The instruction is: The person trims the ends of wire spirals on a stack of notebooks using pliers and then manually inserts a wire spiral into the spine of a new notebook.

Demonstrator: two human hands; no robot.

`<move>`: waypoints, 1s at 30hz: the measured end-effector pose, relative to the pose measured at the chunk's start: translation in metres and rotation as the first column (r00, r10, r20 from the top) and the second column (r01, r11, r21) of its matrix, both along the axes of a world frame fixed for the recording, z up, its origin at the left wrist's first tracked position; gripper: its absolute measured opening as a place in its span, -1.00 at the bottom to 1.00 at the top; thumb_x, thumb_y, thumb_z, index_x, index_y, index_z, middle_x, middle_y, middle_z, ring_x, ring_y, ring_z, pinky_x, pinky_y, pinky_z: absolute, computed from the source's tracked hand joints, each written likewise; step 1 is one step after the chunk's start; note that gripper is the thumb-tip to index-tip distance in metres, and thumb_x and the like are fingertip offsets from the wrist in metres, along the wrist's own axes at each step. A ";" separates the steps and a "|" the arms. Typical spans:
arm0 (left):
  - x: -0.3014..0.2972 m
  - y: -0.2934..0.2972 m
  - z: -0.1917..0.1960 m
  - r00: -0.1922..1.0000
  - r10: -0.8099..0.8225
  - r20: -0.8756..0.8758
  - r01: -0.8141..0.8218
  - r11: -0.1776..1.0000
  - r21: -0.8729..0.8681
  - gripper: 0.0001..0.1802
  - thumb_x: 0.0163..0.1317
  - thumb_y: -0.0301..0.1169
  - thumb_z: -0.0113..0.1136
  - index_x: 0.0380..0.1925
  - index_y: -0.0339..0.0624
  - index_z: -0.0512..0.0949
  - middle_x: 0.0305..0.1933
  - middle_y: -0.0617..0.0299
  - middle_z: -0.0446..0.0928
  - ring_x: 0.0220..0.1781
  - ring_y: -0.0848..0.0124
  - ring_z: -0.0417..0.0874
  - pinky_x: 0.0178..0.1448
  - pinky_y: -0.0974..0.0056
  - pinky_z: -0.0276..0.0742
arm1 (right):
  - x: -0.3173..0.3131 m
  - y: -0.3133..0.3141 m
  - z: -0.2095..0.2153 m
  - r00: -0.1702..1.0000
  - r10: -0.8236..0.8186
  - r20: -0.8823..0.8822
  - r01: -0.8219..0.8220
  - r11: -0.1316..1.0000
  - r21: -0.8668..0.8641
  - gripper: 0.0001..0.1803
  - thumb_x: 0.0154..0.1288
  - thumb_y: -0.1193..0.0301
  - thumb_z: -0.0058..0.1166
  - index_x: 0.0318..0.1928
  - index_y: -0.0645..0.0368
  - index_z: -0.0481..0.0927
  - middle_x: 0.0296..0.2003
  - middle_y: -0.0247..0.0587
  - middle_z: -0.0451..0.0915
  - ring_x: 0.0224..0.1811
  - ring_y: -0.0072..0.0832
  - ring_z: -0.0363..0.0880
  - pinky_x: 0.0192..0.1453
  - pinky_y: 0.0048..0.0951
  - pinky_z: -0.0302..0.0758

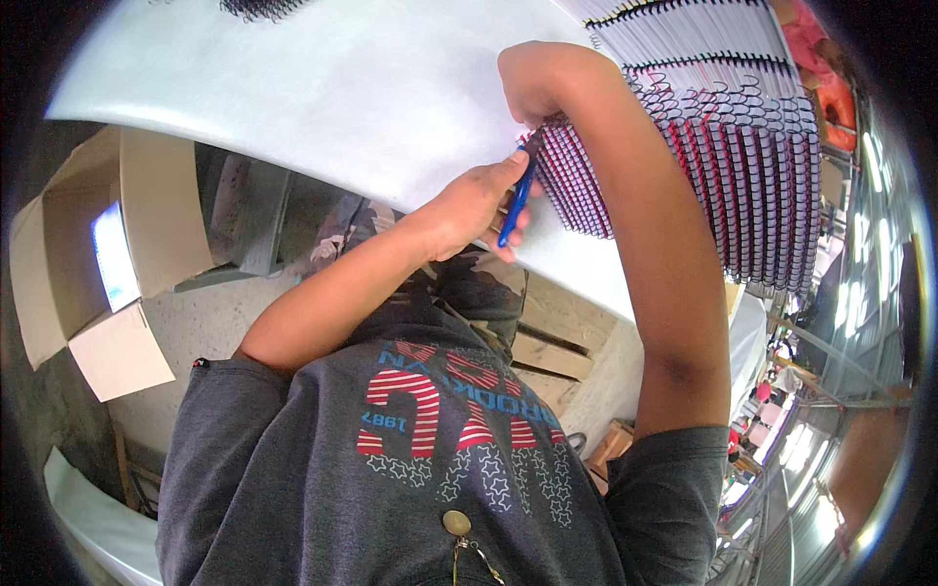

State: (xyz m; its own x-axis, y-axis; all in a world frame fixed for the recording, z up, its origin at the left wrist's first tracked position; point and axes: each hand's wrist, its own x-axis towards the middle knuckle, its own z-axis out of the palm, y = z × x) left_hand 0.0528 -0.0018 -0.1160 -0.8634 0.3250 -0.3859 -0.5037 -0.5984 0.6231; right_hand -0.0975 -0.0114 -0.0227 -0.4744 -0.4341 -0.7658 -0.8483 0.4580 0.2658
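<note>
We see a white table running across the upper part of the view, with an open box standing below its left edge and a wooden pallet on the floor beneath it. Black coils lie at the table's far edge.

Our left hand is closed around blue-handled pliers, which tilt so that their dark tip points up toward the near corner of the notebooks. These lie on the right side of the table in packed rows, their spiral bindings showing black, white and reddish. Our right arm arches over them, and the right hand bends down just beside the pliers' tip; its fingers are mostly hidden, so we cannot tell whether it holds anything. A round pendant hangs over our grey shirt.
</note>
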 end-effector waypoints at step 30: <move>0.002 -0.006 0.014 1.000 -0.013 -0.022 0.013 1.000 -0.009 -0.32 0.40 0.14 -0.44 0.01 -0.27 0.38 -0.30 0.12 0.51 -0.17 0.24 0.64 -0.09 0.24 0.50 | -0.002 0.005 0.006 0.997 0.047 -0.055 -0.054 0.989 -0.141 -0.81 -0.11 0.56 0.16 -0.38 0.38 0.65 -0.40 0.13 0.62 -0.40 -0.18 0.64 -0.34 -0.24 0.50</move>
State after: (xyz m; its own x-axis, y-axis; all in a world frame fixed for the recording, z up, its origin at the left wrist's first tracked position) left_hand 0.0550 -0.0078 -0.1021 -0.8675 0.3327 -0.3698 -0.4975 -0.5861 0.6395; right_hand -0.0993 -0.0062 -0.0170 -0.4862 -0.5614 -0.6697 -0.8582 0.4511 0.2449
